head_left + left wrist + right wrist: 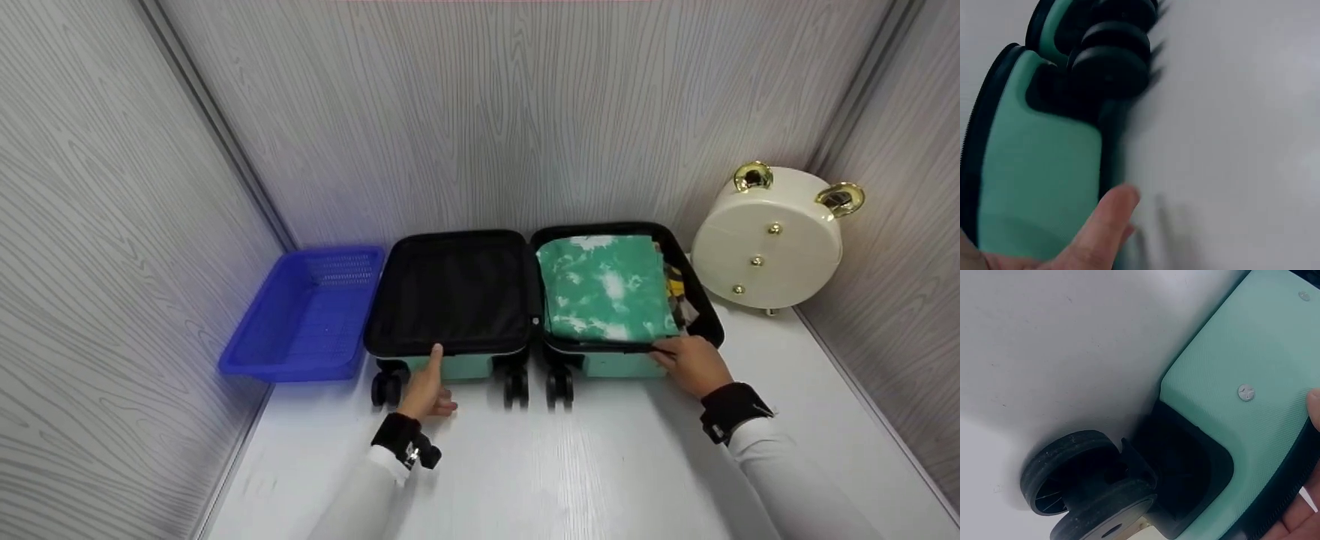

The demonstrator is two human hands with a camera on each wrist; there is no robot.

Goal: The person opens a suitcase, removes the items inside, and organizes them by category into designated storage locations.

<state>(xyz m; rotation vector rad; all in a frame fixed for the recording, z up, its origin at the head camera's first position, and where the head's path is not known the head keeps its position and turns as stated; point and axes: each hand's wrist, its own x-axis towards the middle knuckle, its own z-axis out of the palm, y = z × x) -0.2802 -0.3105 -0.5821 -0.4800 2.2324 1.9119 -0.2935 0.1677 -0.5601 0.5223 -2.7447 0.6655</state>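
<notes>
A mint-green suitcase (453, 292) lies spread open, its two halves side by side, with the black lining facing up in the left half. In the right half sits a folded green-and-white tie-dye cloth (611, 289), with patterned fabric (674, 283) partly showing beside it. My right hand (694, 365) pinches the front rim of the right half near its corner; the right wrist view shows the fingers (1296, 517) by the black edge. My left hand (426, 391) is at the left half's front side, thumb extended, other fingers loosely bent, gripping nothing visible.
To the left stands a blue plastic basket (296, 373). A round cream case (765, 259) with gold ear-like loops and studs leans at the back right corner. Black caster wheels (517, 386) stick out toward me from the suitcase. Grey wood-grain walls (465, 112) enclose the white table (525, 472).
</notes>
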